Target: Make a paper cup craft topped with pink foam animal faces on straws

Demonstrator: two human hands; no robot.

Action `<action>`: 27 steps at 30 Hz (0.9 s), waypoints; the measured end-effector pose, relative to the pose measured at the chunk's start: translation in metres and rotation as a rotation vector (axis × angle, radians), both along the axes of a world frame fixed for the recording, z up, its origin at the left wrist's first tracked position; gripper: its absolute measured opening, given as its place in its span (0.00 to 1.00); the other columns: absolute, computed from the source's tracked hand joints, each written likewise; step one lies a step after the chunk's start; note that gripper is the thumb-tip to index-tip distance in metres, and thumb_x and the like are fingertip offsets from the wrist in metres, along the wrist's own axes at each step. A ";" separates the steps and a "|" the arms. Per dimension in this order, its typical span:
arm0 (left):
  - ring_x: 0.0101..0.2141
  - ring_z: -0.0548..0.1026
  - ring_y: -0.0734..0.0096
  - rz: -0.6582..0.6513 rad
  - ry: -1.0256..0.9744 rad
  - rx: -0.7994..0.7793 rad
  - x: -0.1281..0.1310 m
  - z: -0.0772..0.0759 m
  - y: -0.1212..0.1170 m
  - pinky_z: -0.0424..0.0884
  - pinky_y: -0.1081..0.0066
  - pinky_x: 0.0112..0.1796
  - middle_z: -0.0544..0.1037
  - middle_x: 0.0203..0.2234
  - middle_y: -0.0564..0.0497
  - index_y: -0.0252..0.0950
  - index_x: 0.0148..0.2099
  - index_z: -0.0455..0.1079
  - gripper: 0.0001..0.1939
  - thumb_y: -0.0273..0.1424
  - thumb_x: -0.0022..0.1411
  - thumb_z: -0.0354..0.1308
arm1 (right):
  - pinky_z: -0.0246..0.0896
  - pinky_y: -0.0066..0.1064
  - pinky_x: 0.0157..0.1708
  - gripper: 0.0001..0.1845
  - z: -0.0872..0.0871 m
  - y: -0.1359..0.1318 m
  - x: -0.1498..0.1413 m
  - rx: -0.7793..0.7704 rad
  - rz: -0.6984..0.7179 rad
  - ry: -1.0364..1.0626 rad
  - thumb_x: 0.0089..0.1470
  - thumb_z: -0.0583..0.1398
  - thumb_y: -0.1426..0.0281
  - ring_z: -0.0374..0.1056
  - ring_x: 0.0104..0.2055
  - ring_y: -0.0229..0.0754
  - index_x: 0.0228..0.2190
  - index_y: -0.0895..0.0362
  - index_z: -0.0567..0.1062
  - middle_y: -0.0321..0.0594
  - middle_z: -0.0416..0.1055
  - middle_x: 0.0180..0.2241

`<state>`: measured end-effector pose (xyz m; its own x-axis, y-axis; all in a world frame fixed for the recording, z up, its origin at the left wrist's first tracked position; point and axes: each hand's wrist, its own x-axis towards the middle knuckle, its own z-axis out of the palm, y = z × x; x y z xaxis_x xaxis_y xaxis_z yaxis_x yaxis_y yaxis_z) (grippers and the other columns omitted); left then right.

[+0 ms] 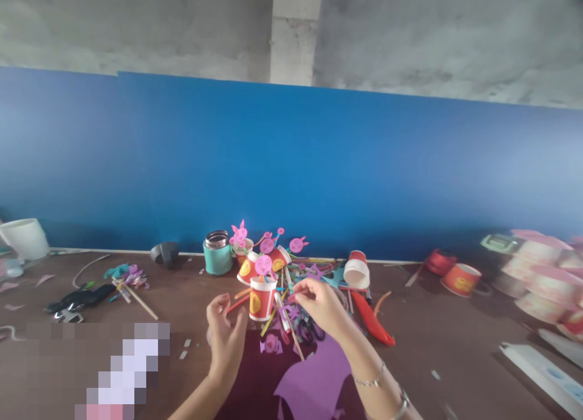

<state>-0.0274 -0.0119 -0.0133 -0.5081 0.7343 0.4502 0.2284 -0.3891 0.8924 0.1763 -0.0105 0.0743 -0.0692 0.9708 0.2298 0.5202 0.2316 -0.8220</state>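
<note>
A red-and-white paper cup point(261, 309) stands upright in front of me, with a pink round face cutout point(263, 265) rising above its rim. Just left of the cup is my left hand point(225, 335), its thumb and fingers apart and nothing visible between them. My right hand point(322, 304) is to the cup's right, above a pile of craft scraps, thumb and fingertips pinched together. Whatever is in that pinch is too small to make out. Behind the cup are more paper cups with pink animal-face cutouts point(239, 235). A purple sheet point(316, 380) lies between my forearms.
A teal jar point(217, 254) stands behind my left hand. Black scissors point(312, 332), markers and sticks lie in the pile. To the right are a tipped paper cup point(356, 271), a red curved object point(373, 320) and stacked paper cups point(542, 280). A blue partition point(291, 165) closes the back.
</note>
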 end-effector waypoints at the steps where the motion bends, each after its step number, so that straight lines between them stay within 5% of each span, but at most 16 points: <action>1: 0.48 0.68 0.61 0.006 0.060 0.030 -0.001 0.004 -0.002 0.66 0.58 0.47 0.66 0.44 0.46 0.38 0.47 0.59 0.18 0.33 0.54 0.57 | 0.61 0.26 0.28 0.07 0.000 0.000 -0.001 0.011 0.001 -0.018 0.46 0.57 0.73 0.70 0.28 0.40 0.28 0.58 0.75 0.38 0.76 0.26; 5: 0.48 0.67 0.59 -0.086 0.329 0.196 0.006 0.026 -0.014 0.66 0.60 0.46 0.68 0.44 0.44 0.38 0.46 0.62 0.15 0.30 0.55 0.55 | 0.59 0.26 0.27 0.09 -0.001 -0.005 -0.008 0.059 0.064 -0.064 0.49 0.55 0.75 0.69 0.26 0.38 0.28 0.56 0.75 0.36 0.75 0.26; 10: 0.24 0.69 0.72 -0.492 0.290 -0.172 0.033 0.043 -0.019 0.66 0.72 0.25 0.72 0.31 0.51 0.36 0.49 0.62 0.17 0.34 0.57 0.54 | 0.58 0.25 0.30 0.15 0.003 -0.017 -0.019 0.115 0.158 -0.100 0.48 0.53 0.79 0.70 0.29 0.38 0.38 0.54 0.71 0.34 0.74 0.27; 15: 0.20 0.65 0.75 -0.657 0.116 -0.267 0.056 0.035 -0.007 0.61 0.76 0.22 0.67 0.19 0.57 0.34 0.43 0.67 0.14 0.31 0.53 0.55 | 0.57 0.24 0.30 0.16 0.008 -0.016 -0.012 0.105 0.112 -0.327 0.48 0.53 0.79 0.70 0.32 0.39 0.38 0.54 0.70 0.35 0.74 0.28; 20: 0.18 0.64 0.77 -0.674 -0.069 -0.371 0.076 0.019 -0.005 0.60 0.77 0.20 0.67 0.18 0.56 0.33 0.32 0.70 0.10 0.36 0.52 0.56 | 0.57 0.28 0.35 0.11 -0.003 0.001 0.026 -0.134 -0.207 -0.726 0.51 0.52 0.76 0.71 0.38 0.43 0.30 0.55 0.74 0.41 0.76 0.33; 27: 0.20 0.65 0.77 -0.718 -0.112 -0.325 0.078 0.004 -0.009 0.61 0.78 0.20 0.70 0.20 0.54 0.32 0.33 0.70 0.14 0.40 0.54 0.56 | 0.58 0.32 0.35 0.12 -0.026 0.012 0.049 -0.237 -0.274 -0.808 0.43 0.56 0.79 0.70 0.42 0.50 0.33 0.60 0.74 0.51 0.74 0.38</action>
<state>0.0509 -0.0207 -0.0090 0.1099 0.9852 0.1314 -0.0776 -0.1233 0.9893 0.2257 0.0013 0.0486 0.1185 0.9930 0.0016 0.9750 -0.1161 -0.1894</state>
